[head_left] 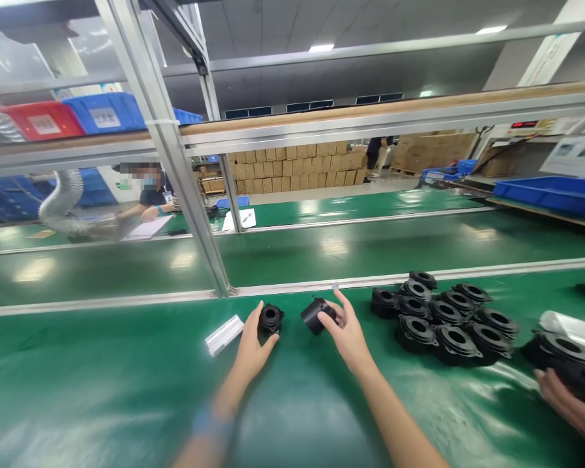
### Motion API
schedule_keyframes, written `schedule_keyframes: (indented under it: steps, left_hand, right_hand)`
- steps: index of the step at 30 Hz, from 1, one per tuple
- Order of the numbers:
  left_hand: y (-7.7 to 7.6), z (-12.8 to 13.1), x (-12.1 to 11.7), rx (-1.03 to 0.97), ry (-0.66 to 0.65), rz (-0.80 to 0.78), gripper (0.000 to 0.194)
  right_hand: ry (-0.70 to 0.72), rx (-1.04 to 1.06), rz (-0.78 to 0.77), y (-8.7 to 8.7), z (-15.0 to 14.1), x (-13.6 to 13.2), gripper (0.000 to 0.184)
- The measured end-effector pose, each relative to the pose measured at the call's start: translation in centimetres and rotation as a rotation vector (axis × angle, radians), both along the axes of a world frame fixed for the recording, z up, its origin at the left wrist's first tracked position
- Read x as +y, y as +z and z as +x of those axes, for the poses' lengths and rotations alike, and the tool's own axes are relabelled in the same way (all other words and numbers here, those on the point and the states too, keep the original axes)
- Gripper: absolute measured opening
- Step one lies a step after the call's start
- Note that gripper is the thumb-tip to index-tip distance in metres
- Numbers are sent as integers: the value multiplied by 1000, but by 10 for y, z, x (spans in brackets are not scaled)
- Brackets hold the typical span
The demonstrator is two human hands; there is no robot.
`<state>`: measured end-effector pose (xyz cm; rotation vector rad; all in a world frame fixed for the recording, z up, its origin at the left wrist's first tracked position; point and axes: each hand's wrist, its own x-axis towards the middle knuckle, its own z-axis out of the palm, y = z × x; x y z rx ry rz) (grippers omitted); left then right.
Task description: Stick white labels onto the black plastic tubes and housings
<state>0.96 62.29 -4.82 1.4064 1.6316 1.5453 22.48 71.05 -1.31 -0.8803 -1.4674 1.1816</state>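
Note:
My left hand (252,344) curves its thumb and fingers around a small black round part (272,316) with a hole in its middle, which stands on the green bench. Tilted on its side, a black cylindrical part (314,316) is held by my right hand (346,328). The index finger of that hand points up, with a tiny pale piece (336,286) at its tip. Left of my left hand lies a white label strip (224,335). A group of several black ring-shaped parts (446,312) stands on the bench to the right of my right hand.
At the right edge a co-worker's hand (570,406) holds black parts beside a clear plastic wrap (572,331). A metal post (175,156) rises behind the bench (127,390). Another person (151,195) sits across the line. A blue tray (556,195) stands at right.

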Motion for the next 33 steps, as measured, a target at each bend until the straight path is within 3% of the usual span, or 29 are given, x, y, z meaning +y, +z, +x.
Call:
schedule_keyframes:
  steps: [4,7,10,14,18,21,25,30,33]
  left_hand:
    - [12,14,-18,191,168,76,55]
    - [28,29,-31,36,166,73,34]
    - [40,45,-40,-402,-92,-44,32]
    - [40,60,-44,-1031,-500,-250,55]
    - [33,62,-46,-1326,-648,-301,71]
    - [32,60,-48,-1345,-582,-250,59]
    - [35,57,-49,-1334,-496,-237,49]
    - [33,56,-49,-1353,-602,-379,68]
    - [27,55,-49,-1340,-623,-503,79]
  right_hand:
    - [139,220,-173,16,2,-14,69]
    - [259,348,-354,25,3,-22,71]
    - [310,317,-426,28,-1,-31,71]
    - [388,367,-439,25,-11,-45,63]
    - [557,389,-456,17,-19,-53,62]
    - [602,374,-423,12,-20,-51,61]
    - [520,221,-415,8,-18,-44,61]
    - [430,83,-473,5,-19,-41,62]
    - [337,-130,-361,1,-19,-42,62]
